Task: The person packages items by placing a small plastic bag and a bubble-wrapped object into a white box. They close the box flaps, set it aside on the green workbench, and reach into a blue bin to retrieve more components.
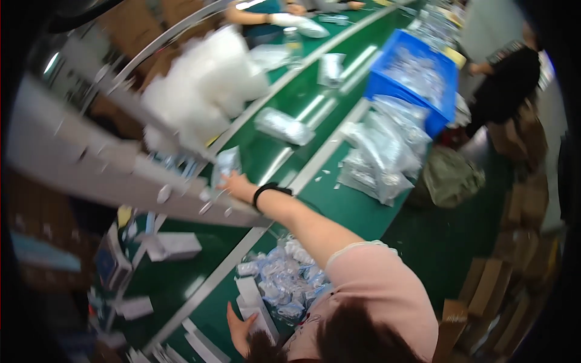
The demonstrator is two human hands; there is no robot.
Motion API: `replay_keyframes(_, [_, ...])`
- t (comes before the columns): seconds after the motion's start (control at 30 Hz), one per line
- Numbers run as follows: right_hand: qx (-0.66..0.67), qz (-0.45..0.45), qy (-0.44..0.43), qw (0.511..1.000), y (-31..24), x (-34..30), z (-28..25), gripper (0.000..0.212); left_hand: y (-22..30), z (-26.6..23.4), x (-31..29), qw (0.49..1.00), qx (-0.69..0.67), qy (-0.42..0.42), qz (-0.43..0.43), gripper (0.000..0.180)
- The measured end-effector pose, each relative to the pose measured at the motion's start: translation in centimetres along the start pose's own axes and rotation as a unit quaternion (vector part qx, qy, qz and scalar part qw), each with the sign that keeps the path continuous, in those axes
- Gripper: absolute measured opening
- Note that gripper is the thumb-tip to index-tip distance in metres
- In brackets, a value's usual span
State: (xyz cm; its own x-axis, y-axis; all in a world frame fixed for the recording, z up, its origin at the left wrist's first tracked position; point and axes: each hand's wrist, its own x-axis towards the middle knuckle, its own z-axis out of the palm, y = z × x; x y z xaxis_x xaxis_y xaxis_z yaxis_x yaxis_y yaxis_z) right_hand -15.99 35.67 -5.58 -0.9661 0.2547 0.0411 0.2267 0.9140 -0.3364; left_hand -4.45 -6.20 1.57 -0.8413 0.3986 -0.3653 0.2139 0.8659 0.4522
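Observation:
My right arm stretches across the green conveyor belt, with a black band at the wrist. My right hand (238,185) has its fingers closed on a small whitish wrapped package (228,161) at the belt's far side, beside a grey metal post. My left hand (241,330) is low in the view, thumb and finger apart, next to an open white carton (249,291) on the green worktop. Whether it touches the carton I cannot tell. Right of that carton lies a heap of small clear bags with pale blue and white contents (284,278).
A grey post (121,163) crosses the left. Wrapped packages (283,126) and a white box (172,245) lie on the belt. Plastic bags (384,151) and a blue bin (448,91) stand right. Across the belt, another person's arm (254,15) shows near white foam rolls (206,85).

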Motion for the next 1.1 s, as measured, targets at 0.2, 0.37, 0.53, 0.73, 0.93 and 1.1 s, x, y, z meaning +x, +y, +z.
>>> replay_keyframes(0.2, [-0.08, 0.008, -0.045, 0.996, 1.0, 4.8, 2.5, 0.041, -1.9, 3.2, -1.0, 0.989, -0.09, -0.111, 0.024, 0.102])
replay_keyframes(0.37, [-0.23, -0.142, 0.062, 0.961, 5.1, 3.2, 2.8, 0.034, -2.8, 5.7, -2.1, 0.984, -0.165, -0.058, 0.019, 0.102])
replay_keyframes(0.53, [-0.269, -0.127, -0.12, 0.947, 7.7, 1.6, -5.7, 0.052, -2.4, 5.6, -2.9, 0.985, -0.171, -0.034, 0.001, 0.102])
replay_keyframes(0.73, [-0.216, 0.14, 0.05, 0.965, 10.8, 0.7, -6.0, 0.091, -2.4, 5.6, -2.3, 0.983, -0.176, -0.041, -0.022, 0.104])
replay_keyframes(0.93, [-0.004, 0.327, -0.044, 0.944, 13.1, 1.7, -6.5, 0.09, 0.2, 5.9, -3.2, 0.991, -0.129, -0.019, -0.038, 0.104])
replay_keyframes(1.1, [-0.01, 0.271, -0.074, 0.96, 11.0, -2.8, -6.0, 0.089, 0.4, 6.0, -4.2, 0.996, -0.076, 0.009, -0.056, 0.108])
